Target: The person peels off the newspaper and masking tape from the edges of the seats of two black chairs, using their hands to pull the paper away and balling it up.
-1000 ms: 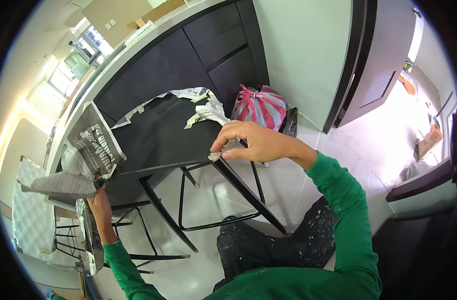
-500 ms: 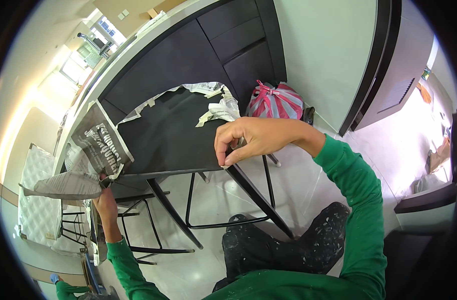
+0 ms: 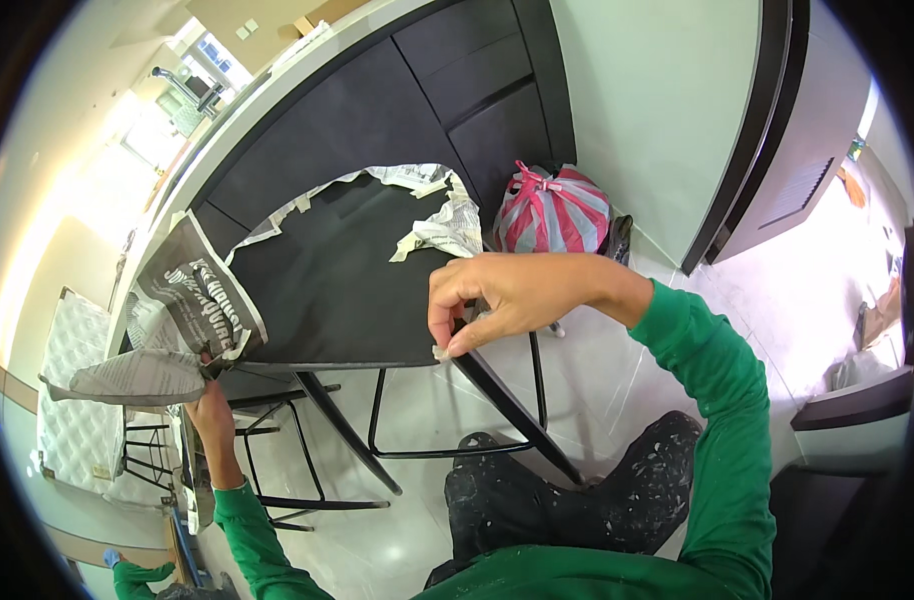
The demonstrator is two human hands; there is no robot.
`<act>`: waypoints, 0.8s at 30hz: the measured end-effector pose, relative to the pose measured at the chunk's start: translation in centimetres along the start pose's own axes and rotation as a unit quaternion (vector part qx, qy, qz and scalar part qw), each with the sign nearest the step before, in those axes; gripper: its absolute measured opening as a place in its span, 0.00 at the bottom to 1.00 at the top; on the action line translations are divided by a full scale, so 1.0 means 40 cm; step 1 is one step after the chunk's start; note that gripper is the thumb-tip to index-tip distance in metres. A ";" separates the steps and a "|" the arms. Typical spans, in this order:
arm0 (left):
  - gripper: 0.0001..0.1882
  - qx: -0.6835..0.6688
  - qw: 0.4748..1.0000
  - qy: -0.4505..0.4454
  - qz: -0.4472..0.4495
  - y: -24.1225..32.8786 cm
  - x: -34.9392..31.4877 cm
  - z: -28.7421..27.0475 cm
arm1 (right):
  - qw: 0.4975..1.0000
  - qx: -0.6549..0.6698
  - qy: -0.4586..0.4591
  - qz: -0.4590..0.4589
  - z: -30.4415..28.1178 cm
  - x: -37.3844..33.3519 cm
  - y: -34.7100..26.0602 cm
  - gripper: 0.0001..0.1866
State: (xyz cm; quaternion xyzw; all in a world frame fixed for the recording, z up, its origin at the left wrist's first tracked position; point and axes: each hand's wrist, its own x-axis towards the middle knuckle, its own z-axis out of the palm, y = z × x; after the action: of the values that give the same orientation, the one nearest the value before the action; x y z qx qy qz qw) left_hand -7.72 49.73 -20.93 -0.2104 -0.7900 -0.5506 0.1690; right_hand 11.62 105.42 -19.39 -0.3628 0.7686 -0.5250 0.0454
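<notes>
A black stool (image 3: 327, 275) with slim black legs stands before me, its seat edge at the back and right lined with torn newspaper (image 3: 455, 228) and pale tape. At the left, my left hand (image 3: 213, 410) grips a large sheet of newspaper (image 3: 192, 285), folded over at its lower end. The fingers are partly hidden behind the paper. Over the seat's front right corner, my right hand (image 3: 497, 300) pinches a small scrap of masking tape (image 3: 441, 352) between thumb and fingertip.
Dark cabinets (image 3: 347, 130) under a pale counter rise behind the stool. A red-and-white striped plastic bag (image 3: 552, 210) sits against them, left of a doorway. More black-legged stools (image 3: 287, 460) stand below left. A wrapped mattress (image 3: 82, 400) leans at far left. My paint-spotted knees (image 3: 577, 480) are close.
The stool's front edge has tipped or shifted slightly toward me. My right hand has moved a little down with the scrap. My left hand keeps its grip on the newspaper sheet.
</notes>
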 end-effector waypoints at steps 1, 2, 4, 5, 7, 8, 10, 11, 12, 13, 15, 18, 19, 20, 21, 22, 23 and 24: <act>0.23 0.049 0.998 0.003 0.025 -0.003 -0.012 0.005 | 0.999 -0.025 0.005 -0.020 0.013 0.002 0.000 0.10; 0.23 0.098 0.994 0.009 0.050 -0.004 -0.018 0.009 | 0.999 -0.040 0.005 -0.026 0.029 0.003 0.003 0.10; 0.23 0.204 0.968 0.051 0.141 -0.009 -0.049 0.081 | 0.997 -0.070 0.006 -0.042 0.063 0.002 0.009 0.11; 0.23 0.227 0.953 0.097 0.177 0.008 -0.064 0.137 | 0.997 -0.068 0.009 -0.037 0.075 -0.001 0.010 0.10; 0.22 0.239 0.935 0.164 0.207 0.065 -0.084 0.235 | 0.998 -0.055 0.022 -0.024 0.077 -0.010 0.011 0.09; 0.22 0.225 0.937 0.181 0.197 0.077 -0.098 0.250 | 0.998 -0.046 0.027 -0.013 0.083 -0.014 0.012 0.09; 0.24 0.227 0.934 0.212 0.175 0.033 -0.112 0.244 | 0.999 -0.015 0.042 -0.015 0.079 -0.012 0.017 0.09; 0.24 0.195 0.939 0.228 0.166 0.036 -0.110 0.255 | 0.999 0.000 0.049 -0.017 0.080 -0.011 0.016 0.10; 0.24 0.163 0.943 0.243 0.157 0.043 -0.107 0.266 | 0.999 -0.011 0.049 -0.016 0.086 -0.012 0.013 0.11; 0.25 0.126 0.944 0.265 0.149 0.064 -0.109 0.297 | 0.998 -0.022 0.052 -0.014 0.091 -0.015 0.009 0.13; 0.25 0.094 0.948 0.272 0.134 0.059 -0.116 0.299 | 0.998 -0.039 0.048 -0.018 0.100 -0.016 0.002 0.15; 0.25 0.182 0.937 0.258 0.151 0.029 -0.135 0.280 | 0.998 -0.044 0.035 -0.011 0.094 -0.021 -0.009 0.15; 0.25 0.206 0.931 0.245 0.176 0.026 -0.136 0.286 | 0.999 -0.032 0.033 0.000 0.090 -0.021 -0.013 0.13; 0.25 0.281 0.908 0.227 0.212 0.013 -0.142 0.276 | 0.999 -0.020 0.031 0.010 0.088 -0.020 -0.013 0.12; 0.25 0.354 0.876 0.214 0.250 -0.003 -0.152 0.262 | 0.999 -0.019 0.033 0.009 0.086 -0.016 -0.010 0.10; 0.24 0.418 0.837 0.206 0.288 -0.013 -0.161 0.256 | 0.999 -0.019 0.032 0.015 0.086 -0.014 -0.013 0.10; 0.24 0.407 0.843 0.209 0.283 -0.024 -0.165 0.255 | 0.999 -0.018 0.031 0.020 0.085 -0.013 -0.018 0.09; 0.24 0.405 0.844 0.213 0.280 -0.031 -0.170 0.255 | 0.999 -0.017 0.030 0.026 0.086 -0.009 -0.022 0.08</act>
State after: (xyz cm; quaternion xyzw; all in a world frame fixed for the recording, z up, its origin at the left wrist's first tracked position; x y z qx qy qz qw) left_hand -2.91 57.95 -28.75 -0.2127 -0.7947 -0.1427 0.5503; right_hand 13.91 102.81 -20.31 -0.3277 0.7874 -0.5213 0.0292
